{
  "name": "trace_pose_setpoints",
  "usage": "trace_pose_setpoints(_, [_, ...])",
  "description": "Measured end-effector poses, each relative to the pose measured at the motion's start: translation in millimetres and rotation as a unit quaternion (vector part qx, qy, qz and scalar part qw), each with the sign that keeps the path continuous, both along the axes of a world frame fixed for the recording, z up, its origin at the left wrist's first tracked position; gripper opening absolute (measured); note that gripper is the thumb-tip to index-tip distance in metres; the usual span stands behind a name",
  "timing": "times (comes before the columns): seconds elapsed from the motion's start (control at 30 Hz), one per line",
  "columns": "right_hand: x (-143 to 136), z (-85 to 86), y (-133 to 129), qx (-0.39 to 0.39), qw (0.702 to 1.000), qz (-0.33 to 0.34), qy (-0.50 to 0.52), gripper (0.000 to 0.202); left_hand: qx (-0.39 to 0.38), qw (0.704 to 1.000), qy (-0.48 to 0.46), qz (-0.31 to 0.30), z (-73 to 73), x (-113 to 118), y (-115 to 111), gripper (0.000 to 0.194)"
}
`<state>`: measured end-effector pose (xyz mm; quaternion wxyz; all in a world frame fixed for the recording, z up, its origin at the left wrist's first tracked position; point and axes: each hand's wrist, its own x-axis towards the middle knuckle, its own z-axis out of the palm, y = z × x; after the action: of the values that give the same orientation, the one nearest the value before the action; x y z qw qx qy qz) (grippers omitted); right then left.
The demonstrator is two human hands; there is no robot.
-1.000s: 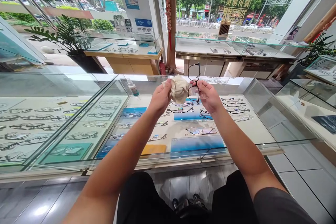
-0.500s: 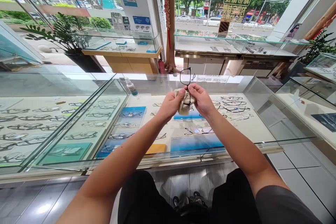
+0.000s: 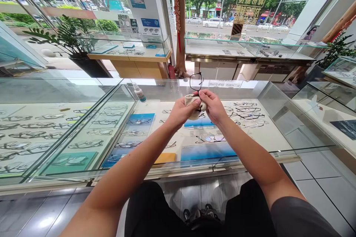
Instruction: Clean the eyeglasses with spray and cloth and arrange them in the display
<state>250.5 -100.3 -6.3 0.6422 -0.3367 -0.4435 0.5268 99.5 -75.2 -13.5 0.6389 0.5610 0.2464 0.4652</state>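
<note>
Above the glass counter, my two hands meet around a pair of black-framed eyeglasses (image 3: pixel 195 89). One lens rim stands upright above my fingers; the other lens is covered by a beige cleaning cloth (image 3: pixel 191 100). My left hand (image 3: pixel 181 110) is closed on the cloth, its thumb pressing it against the covered lens. My right hand (image 3: pixel 213 106) pinches the frame near its middle, close to the cloth. A spray bottle (image 3: pixel 139 93) with a white top stands on the counter, left of my hands.
The glass display counter (image 3: pixel 164 86) holds rows of eyeglasses (image 3: pixel 213 138), some lying on blue trays (image 3: pixel 205 153). Another glass case (image 3: pixel 25 90) adjoins on the left. Further cases (image 3: pixel 222 48) stand by the windows, with a potted plant (image 3: pixel 63 40) at the left.
My left thumb has moved right and down over the cloth, and the cloth has shifted and refolded over the lens. The eyeglasses have tilted slightly; my right hand keeps its grip.
</note>
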Motion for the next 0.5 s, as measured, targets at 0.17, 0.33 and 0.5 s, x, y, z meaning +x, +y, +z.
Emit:
trace_pose_setpoints(0.17, [3.8, 1.8, 2.3, 0.0, 1.0, -0.014, 0.006, 0.049, 0.034, 0.998, 0.012, -0.053, 1.8, -4.6, 0.9, 0.058])
trace_pose_setpoints(0.33, [2.0, 3.7, 0.3, -0.001, 1.0, -0.003, 0.027, 0.052, 0.052, 0.997, 0.018, -0.053, 0.9, -4.7, 1.7, 0.064])
trace_pose_setpoints(0.5, [-5.5, 3.3, -5.4, -0.015, 1.0, 0.002, 0.024, 0.048, 0.079, 0.996, 0.028, 0.04, -2.8, -2.2, 1.6, 0.066])
